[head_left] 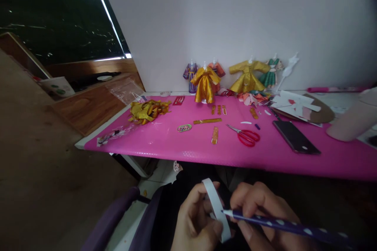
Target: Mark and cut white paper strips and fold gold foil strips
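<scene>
White and curved, a strip [209, 192] is pinched between the thumb and fingers of the left hand [193, 219], above the lap, on the near side of the pink table [165, 145]. The right hand [268, 204] closes around a purple pen [278, 224], its pale tip at the strip. Beyond, red scissors [249, 138] and a dark phone [295, 136] lie on the table; a small gold dress [205, 84] stands near the wall [188, 19].
</scene>
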Action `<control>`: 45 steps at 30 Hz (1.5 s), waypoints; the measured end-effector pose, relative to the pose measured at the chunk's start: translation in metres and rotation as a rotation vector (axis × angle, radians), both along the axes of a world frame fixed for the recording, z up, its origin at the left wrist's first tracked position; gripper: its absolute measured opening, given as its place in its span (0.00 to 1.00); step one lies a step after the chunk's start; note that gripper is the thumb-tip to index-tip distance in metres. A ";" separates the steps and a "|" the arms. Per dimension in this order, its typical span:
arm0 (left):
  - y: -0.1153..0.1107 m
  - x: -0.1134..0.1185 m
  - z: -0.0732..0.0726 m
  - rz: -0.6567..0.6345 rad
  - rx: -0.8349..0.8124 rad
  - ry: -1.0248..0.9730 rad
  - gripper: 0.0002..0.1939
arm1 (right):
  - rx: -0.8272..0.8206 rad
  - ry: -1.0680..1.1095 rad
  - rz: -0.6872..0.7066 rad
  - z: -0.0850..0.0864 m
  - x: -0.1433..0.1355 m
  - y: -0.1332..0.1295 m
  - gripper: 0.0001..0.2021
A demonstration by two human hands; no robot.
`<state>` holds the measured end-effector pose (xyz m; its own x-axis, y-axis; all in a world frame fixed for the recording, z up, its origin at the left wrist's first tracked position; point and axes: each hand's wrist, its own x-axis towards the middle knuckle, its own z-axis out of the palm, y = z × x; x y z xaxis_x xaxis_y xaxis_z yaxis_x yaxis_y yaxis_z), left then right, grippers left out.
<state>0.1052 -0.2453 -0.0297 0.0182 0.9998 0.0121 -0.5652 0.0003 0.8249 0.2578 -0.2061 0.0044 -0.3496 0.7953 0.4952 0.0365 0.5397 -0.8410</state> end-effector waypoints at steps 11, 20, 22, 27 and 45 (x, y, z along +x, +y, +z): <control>0.002 0.003 0.006 -0.027 0.013 -0.083 0.20 | 0.015 0.034 -0.015 -0.003 -0.001 0.002 0.13; 0.003 0.005 0.007 -0.054 0.002 -0.099 0.19 | 0.040 -0.040 -0.024 -0.002 0.001 0.003 0.13; 0.004 0.005 0.008 -0.050 0.006 -0.098 0.19 | 0.049 -0.060 -0.029 -0.001 0.000 0.003 0.13; 0.004 0.004 0.010 -0.055 0.026 -0.101 0.20 | 0.101 -0.051 -0.056 0.002 0.000 0.003 0.14; 0.006 0.005 0.010 -0.070 0.057 -0.102 0.18 | 0.129 -0.111 -0.061 0.001 0.002 0.004 0.14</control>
